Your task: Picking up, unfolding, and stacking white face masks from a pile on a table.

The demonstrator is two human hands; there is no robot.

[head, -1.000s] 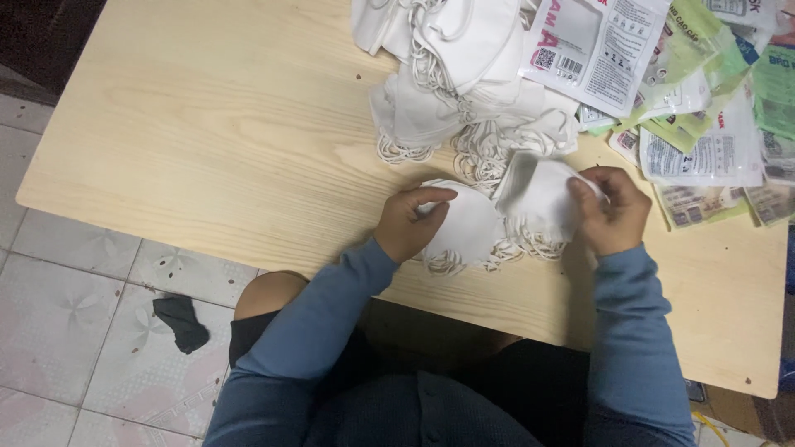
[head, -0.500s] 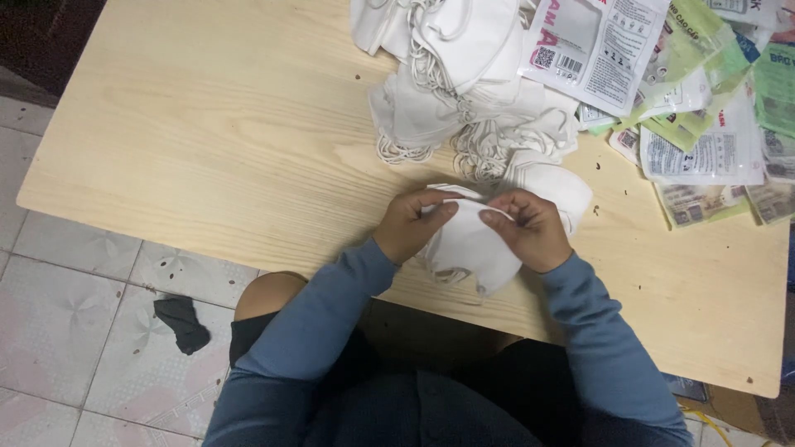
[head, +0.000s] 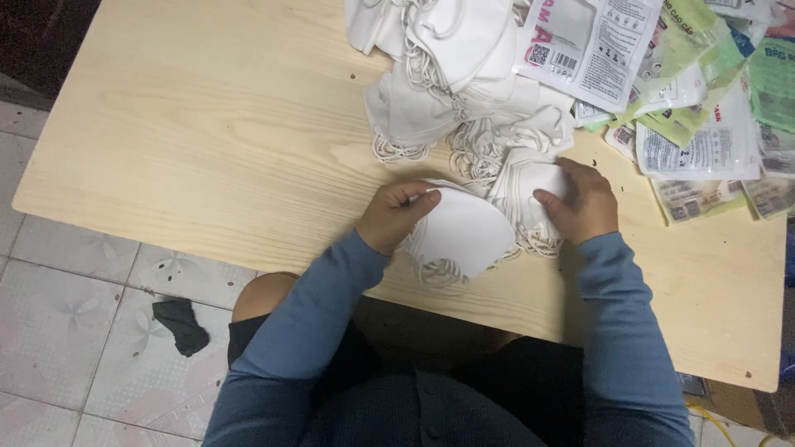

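Down near the table's front edge, a smooth white folded face mask (head: 460, 228) lies fan-shaped on pale wood-grain table (head: 207, 141), elastic loops curling beneath. Left hand (head: 393, 217) pinches its upper corner, fingers together; right hand (head: 580, 203) presses flat on a neighbouring mask stack (head: 517, 194). Glossy printed packets (head: 704, 124) spread beyond.

The folded face mask (head: 460, 232) is plain white, its ear loops off-white. At 12 o'clock from it, the heap of masks (head: 451, 74) is the same white with curly pale cords. The table (head: 207, 124) is pale blond wood with fine grain lines and a few dark specks. At 2 o'clock lie packets (head: 704, 108), white with grey print and some light green. Both sleeves (head: 306, 331) are dusty blue. The floor tiles (head: 58, 323) are pale grey with faint flower shapes; a black rag (head: 180, 324) lies at 8 o'clock.
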